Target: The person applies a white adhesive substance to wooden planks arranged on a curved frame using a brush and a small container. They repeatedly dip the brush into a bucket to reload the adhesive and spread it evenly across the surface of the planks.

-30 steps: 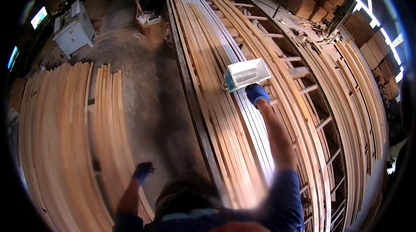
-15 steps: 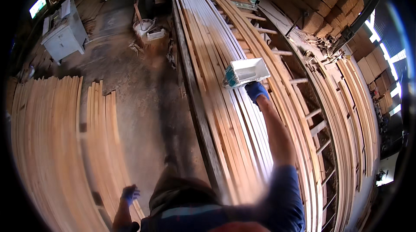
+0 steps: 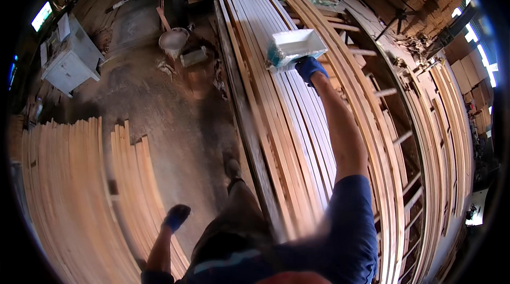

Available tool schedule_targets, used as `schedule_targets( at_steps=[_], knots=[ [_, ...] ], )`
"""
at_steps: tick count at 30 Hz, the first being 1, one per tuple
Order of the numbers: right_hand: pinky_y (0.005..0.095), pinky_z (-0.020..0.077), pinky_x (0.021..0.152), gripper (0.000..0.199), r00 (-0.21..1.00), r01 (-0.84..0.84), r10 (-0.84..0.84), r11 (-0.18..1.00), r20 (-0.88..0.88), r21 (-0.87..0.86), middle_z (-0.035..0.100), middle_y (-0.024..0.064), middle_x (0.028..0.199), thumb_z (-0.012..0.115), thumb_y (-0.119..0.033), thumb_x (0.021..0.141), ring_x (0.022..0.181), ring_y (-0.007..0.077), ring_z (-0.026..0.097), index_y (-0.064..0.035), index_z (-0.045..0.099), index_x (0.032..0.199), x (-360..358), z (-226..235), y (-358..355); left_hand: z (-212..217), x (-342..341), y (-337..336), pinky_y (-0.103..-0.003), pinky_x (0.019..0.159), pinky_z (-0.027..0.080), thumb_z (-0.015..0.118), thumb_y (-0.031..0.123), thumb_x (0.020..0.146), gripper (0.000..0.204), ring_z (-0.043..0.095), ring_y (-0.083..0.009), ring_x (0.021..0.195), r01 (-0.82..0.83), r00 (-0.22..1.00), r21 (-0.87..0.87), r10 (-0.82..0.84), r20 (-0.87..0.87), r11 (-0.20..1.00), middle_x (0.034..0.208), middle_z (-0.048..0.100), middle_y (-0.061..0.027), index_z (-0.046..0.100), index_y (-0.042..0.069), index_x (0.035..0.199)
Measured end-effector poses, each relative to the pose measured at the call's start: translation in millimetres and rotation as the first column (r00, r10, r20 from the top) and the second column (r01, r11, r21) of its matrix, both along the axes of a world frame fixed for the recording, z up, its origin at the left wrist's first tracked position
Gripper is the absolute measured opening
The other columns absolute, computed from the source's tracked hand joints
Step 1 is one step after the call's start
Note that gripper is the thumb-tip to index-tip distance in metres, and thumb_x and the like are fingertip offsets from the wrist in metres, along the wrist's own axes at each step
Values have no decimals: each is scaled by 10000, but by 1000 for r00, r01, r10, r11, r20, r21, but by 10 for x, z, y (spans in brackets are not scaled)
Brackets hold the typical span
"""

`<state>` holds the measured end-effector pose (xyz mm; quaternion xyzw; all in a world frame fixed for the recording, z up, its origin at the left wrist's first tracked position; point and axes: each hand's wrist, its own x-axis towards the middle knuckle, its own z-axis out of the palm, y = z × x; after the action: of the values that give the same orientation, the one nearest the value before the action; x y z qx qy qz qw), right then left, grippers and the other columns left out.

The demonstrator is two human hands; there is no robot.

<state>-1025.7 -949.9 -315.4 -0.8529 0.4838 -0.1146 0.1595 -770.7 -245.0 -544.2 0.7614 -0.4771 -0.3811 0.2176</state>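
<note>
Your gloved right hand point(image 3: 309, 70) is gripping the near side of an open box-shaped container point(image 3: 297, 48); its fingers are pinching that wall, though the glove is hiding how tightly. The container is sitting over the long strips in front of you, and you cannot tell whether its base is touching them. It is showing a white, slant-walled hollow, a rough, caked rim and a teal patch on its left end. Your left hand point(image 3: 177, 217), also in a blue glove, is hanging beside your leg above the floor; you cannot tell whether its fingers are spread or pressed together.

Beneath the container, narrow white-coated strips point(image 3: 295, 98) are running smooth and straight-edged beside bare, tan wooden strips point(image 3: 257, 93). More pale wooden strips point(image 3: 66, 178) are lying side by side at left. Farther off, a round, white-smeared bucket point(image 3: 173, 44) is standing on the dusty, stained floor point(image 3: 141, 101).
</note>
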Motion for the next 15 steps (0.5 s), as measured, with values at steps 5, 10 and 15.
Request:
schedule_targets(
  at_steps=[5,10,15],
  knots=[
    [411,482,947,378,955,-181,239,938,173,-296,650,196,1176,527,-304,930,1081,345,619,-75,597,1224,981,-97,-1688,1561,-215,-2191,-385,775,553,697,176,851,269,677,-310,844,2,1000,-203,-3,-6,979,963,696,-142,663,44,1083],
    [392,524,744,355,964,-246,234,965,129,91,649,152,1087,527,-280,940,902,281,646,-54,596,1204,2366,310,-1844,2589,-936,-4022,-435,808,512,666,270,859,411,638,-334,916,443,862,-528,-507,27,725,979,657,-186,598,17,1176],
    [372,567,540,332,978,-198,182,962,99,190,648,108,998,527,-256,949,723,217,673,-33,596,1185,2728,483,-1842,2453,-1257,-4562,-430,902,493,688,232,671,352,604,-343,960,445,676,-763,-734,-56,468,1006,645,-141,668,-5,931]
  ],
)
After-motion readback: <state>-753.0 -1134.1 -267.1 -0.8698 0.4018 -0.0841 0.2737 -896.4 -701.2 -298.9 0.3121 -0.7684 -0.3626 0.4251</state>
